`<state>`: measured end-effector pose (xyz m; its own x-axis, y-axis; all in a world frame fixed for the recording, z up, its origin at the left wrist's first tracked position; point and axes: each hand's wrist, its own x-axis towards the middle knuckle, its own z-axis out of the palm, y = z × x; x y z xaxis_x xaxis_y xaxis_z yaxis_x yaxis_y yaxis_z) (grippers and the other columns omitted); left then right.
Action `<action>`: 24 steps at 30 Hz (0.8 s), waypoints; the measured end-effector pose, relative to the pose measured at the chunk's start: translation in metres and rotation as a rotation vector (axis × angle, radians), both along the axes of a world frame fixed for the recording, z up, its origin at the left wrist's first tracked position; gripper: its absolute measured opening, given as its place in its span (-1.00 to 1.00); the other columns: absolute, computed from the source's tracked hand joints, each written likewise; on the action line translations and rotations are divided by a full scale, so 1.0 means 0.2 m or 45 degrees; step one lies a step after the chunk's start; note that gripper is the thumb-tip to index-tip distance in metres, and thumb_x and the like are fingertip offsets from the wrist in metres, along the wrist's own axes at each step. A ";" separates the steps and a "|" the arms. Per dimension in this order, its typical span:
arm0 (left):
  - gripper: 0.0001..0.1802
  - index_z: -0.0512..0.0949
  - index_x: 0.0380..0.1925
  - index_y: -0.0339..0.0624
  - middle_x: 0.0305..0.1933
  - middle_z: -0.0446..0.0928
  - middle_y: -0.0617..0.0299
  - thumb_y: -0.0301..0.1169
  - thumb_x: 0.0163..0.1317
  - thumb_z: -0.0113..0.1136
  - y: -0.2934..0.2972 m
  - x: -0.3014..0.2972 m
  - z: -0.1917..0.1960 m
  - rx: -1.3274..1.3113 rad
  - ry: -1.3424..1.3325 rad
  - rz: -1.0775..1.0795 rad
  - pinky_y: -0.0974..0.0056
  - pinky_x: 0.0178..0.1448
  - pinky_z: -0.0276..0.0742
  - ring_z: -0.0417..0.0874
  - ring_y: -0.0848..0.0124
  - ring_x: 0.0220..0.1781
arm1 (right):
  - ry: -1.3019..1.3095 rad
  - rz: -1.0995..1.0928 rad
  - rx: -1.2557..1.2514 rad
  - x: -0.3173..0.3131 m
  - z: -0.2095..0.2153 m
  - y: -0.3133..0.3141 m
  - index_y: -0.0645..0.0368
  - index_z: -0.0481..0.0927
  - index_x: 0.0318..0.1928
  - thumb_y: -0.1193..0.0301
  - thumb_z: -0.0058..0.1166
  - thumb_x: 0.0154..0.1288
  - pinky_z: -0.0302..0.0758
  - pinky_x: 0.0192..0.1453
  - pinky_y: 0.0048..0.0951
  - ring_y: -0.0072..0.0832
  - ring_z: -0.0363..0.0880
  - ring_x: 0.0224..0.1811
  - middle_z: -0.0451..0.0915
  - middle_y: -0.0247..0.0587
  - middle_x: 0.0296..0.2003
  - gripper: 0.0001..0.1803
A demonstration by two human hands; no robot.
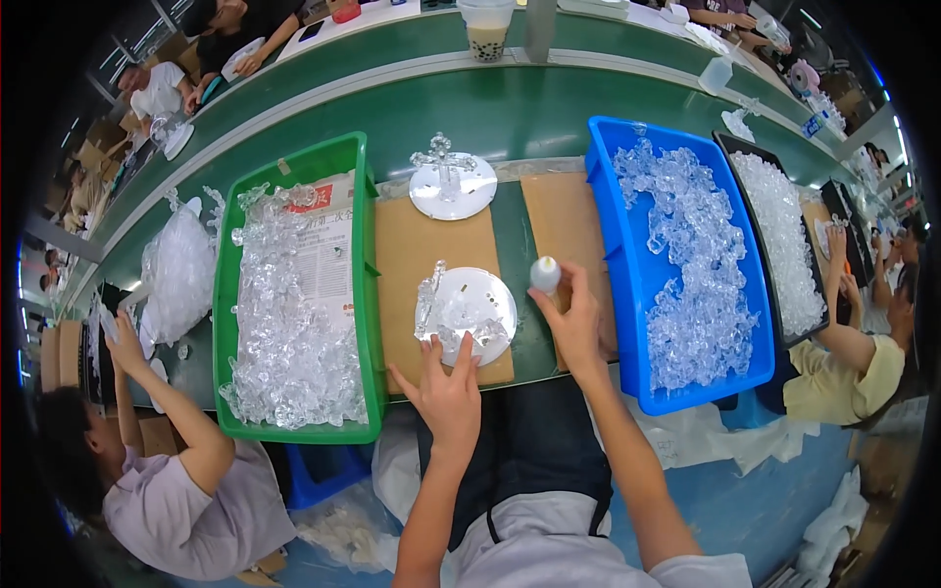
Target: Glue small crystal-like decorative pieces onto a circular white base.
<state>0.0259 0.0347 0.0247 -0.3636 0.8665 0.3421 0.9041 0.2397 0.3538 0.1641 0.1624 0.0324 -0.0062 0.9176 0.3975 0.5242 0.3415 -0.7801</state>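
My right hand is closed round a small white squeeze bottle, its pale yellowish tip facing up. To its left, a round mirror-like disc lies on brown cardboard. Clear plastic crystal pieces rest along the disc's left and near edges. My left hand is at the disc's near edge with fingers apart, the fingertips at the clear pieces; whether they press on them I cannot tell. Farther back, a second round disc carries a clear cross-shaped ornament.
A green tray of clear pieces over newspaper stands left. On the right are a blue tray and a black tray, both with clear pieces. A drink cup stands on the far ledge. Co-workers sit on both sides and opposite.
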 end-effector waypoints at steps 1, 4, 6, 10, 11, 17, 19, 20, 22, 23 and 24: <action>-0.62 0.56 0.03 0.19 0.05 0.47 -0.08 -0.29 0.16 0.22 -0.01 0.00 0.00 -0.011 -0.063 0.029 -0.38 0.34 -0.12 0.46 0.06 0.19 | 0.085 0.169 -0.145 -0.01 0.00 0.01 0.25 0.44 0.02 0.40 0.37 0.00 0.46 0.00 -0.38 -0.28 0.59 -0.10 0.59 -0.12 -0.21 -0.45; -0.61 0.56 0.04 0.21 0.05 0.46 -0.06 -0.30 0.16 0.22 -0.01 -0.01 0.01 -0.035 -0.087 0.037 -0.36 0.35 -0.12 0.43 0.08 0.21 | 0.049 0.214 -0.121 0.06 0.08 -0.16 0.26 0.51 -0.08 0.41 0.36 0.00 0.49 -0.08 -0.41 -0.30 0.61 -0.16 0.60 -0.10 -0.23 -0.54; -0.61 0.56 0.04 0.22 0.04 0.46 -0.06 -0.30 0.16 0.22 -0.01 -0.02 0.02 -0.048 -0.098 0.039 -0.35 0.35 -0.11 0.42 0.09 0.21 | -0.006 0.244 -0.163 0.12 0.15 -0.29 0.25 0.54 -0.12 0.40 0.36 -0.01 0.51 -0.14 -0.41 -0.32 0.61 -0.20 0.60 -0.12 -0.27 -0.58; -0.60 0.56 0.04 0.23 0.02 0.46 0.00 -0.30 0.16 0.22 -0.01 -0.02 0.04 -0.066 -0.100 0.037 -0.34 0.35 -0.09 0.43 0.10 0.18 | -0.310 0.391 -0.343 0.16 0.20 -0.45 0.13 0.60 -0.21 0.31 0.37 -0.09 0.50 -0.29 -0.38 -0.31 0.60 -0.33 0.56 -0.19 -0.36 -0.62; -0.60 0.56 0.04 0.23 0.02 0.46 0.00 -0.30 0.16 0.22 0.00 -0.02 0.05 -0.075 -0.100 0.031 -0.34 0.35 -0.09 0.43 0.10 0.18 | -0.391 0.419 -0.354 0.15 0.20 -0.46 0.08 0.61 -0.22 0.28 0.37 -0.12 0.50 -0.32 -0.37 -0.29 0.59 -0.36 0.54 -0.22 -0.39 -0.61; -0.62 0.61 0.00 0.18 -0.14 0.44 0.07 -0.33 0.12 0.25 0.01 -0.01 0.05 -0.017 -0.049 0.043 -0.27 0.35 -0.01 0.47 0.12 0.06 | -0.431 0.437 -0.322 0.12 0.17 -0.45 0.06 0.58 -0.30 0.27 0.35 -0.14 0.45 -0.42 -0.31 -0.27 0.54 -0.44 0.46 -0.27 -0.48 -0.66; -0.63 0.61 -0.01 0.18 -0.14 0.44 0.07 -0.32 0.13 0.24 0.01 -0.01 0.05 -0.017 -0.060 0.045 -0.27 0.35 -0.01 0.47 0.12 0.06 | -0.433 0.451 -0.323 0.12 0.16 -0.45 0.06 0.58 -0.31 0.27 0.35 -0.15 0.44 -0.43 -0.30 -0.27 0.53 -0.45 0.45 -0.27 -0.50 -0.66; -0.63 0.61 -0.01 0.18 -0.14 0.44 0.07 -0.32 0.13 0.24 0.00 -0.02 0.05 -0.021 -0.058 0.046 -0.27 0.35 -0.01 0.47 0.12 0.06 | -0.435 0.462 -0.326 0.13 0.16 -0.45 0.05 0.58 -0.31 0.27 0.34 -0.15 0.44 -0.43 -0.30 -0.27 0.53 -0.45 0.45 -0.27 -0.49 -0.67; -0.63 0.61 -0.01 0.18 -0.14 0.44 0.07 -0.32 0.13 0.24 0.00 -0.02 0.05 -0.020 -0.071 0.046 -0.27 0.35 -0.01 0.46 0.12 0.07 | -0.435 0.474 -0.334 0.13 0.16 -0.46 0.05 0.58 -0.31 0.27 0.34 -0.14 0.44 -0.43 -0.31 -0.28 0.52 -0.45 0.45 -0.27 -0.49 -0.67; -0.63 0.61 -0.01 0.18 -0.14 0.44 0.07 -0.32 0.13 0.24 0.00 -0.02 0.05 -0.025 -0.071 0.045 -0.27 0.35 -0.01 0.46 0.12 0.07 | -0.415 0.481 -0.339 0.13 0.16 -0.45 0.05 0.57 -0.32 0.28 0.34 -0.14 0.44 -0.43 -0.31 -0.28 0.52 -0.45 0.44 -0.27 -0.50 -0.68; -0.63 0.61 -0.01 0.19 -0.14 0.44 0.07 -0.31 0.14 0.24 0.00 -0.02 0.05 -0.028 -0.061 0.047 -0.27 0.35 0.00 0.46 0.13 0.07 | -0.394 0.488 -0.344 0.12 0.16 -0.45 0.06 0.57 -0.32 0.28 0.33 -0.14 0.44 -0.43 -0.31 -0.28 0.52 -0.45 0.44 -0.27 -0.50 -0.68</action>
